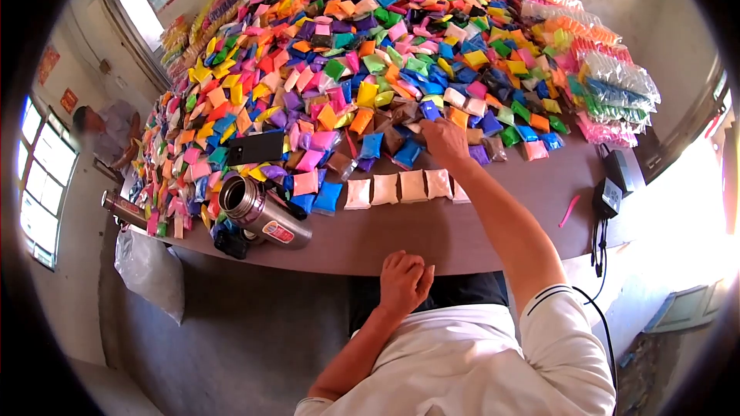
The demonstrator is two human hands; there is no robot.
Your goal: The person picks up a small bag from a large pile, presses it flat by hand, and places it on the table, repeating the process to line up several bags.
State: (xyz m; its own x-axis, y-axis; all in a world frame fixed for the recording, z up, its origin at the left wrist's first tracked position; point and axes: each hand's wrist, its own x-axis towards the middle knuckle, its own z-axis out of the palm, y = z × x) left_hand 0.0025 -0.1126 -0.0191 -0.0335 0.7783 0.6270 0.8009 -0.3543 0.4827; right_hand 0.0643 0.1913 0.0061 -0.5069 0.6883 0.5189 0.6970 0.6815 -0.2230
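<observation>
My right hand (445, 141) reaches over the near edge of a large pile of small coloured packets (339, 46). Its fingers are bent together at a blue packet (429, 110) and some brown packets (405, 112); what they pinch, if anything, is hidden. Below that arm, a row of several pale cream packets (385, 189) lies side by side on the brown table (493, 219), its right end partly covered by my forearm. My left hand (406, 281) is loosely curled by the table's front edge, above my lap, with nothing visible in it.
An uncapped steel flask (266, 212) stands at the left front, with a black phone (256, 148) behind it. Bagged stacks (613, 81) and black power adapters (607, 196) are on the right. A plastic bag (150, 270) hangs at left; another person (112, 135) is beyond.
</observation>
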